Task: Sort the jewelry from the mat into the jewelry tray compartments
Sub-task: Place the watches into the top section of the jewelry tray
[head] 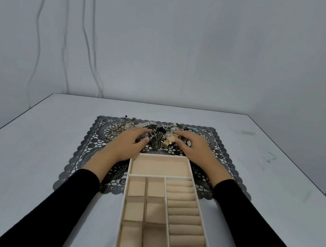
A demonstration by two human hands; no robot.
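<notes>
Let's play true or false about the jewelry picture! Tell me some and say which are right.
1. The jewelry tray has jewelry in it. False: every compartment looks empty.
2. A gold watch lies in the pile on the mat. True.
3. Only one hand is reaching. False: the left hand and right hand both reach to the pile.
4. The sleeves are black. True.

A pale table meets a grey wall — thin cables hang there.
</notes>
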